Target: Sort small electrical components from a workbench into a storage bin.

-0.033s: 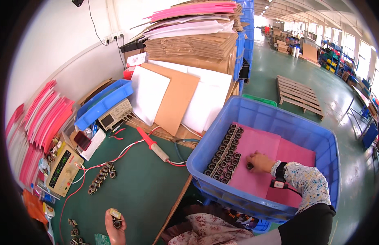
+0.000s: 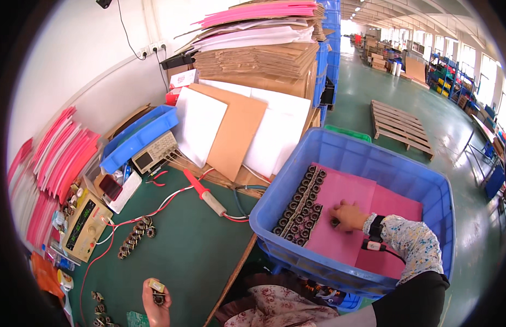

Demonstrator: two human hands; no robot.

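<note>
My right hand point(image 2: 348, 217) is inside the blue crate point(image 2: 351, 140), closed on a dark ring-shaped coil point(image 2: 334, 222) just above the pink foam sheet point(image 2: 348, 188). To its left, rows of similar coils point(image 2: 296, 212) stand on the sheet along the crate's left side. Over the near part of the green bench, my left hand point(image 2: 156, 309) is closed around another ring coil point(image 2: 159, 297), which has a yellow-topped block point(image 2: 156, 285) against it. More coils lie on the bench in a cluster point(image 2: 136, 237) and in a smaller group point(image 2: 99, 313) near the lower edge.
A red-and-grey handheld tool point(image 2: 205, 194) with cables lies across the bench point(image 2: 193, 245). An instrument with a lit display point(image 2: 85, 229), an oscilloscope point(image 2: 152, 154) and a blue tray point(image 2: 138, 136) stand behind. A green circuit board point(image 2: 137, 319) lies beside my left hand. Cardboard point(image 2: 253, 68) is stacked at the back.
My left hand has shifted very slightly to the right with its coil. My right hand stays at nearly the same spot over the foam.
</note>
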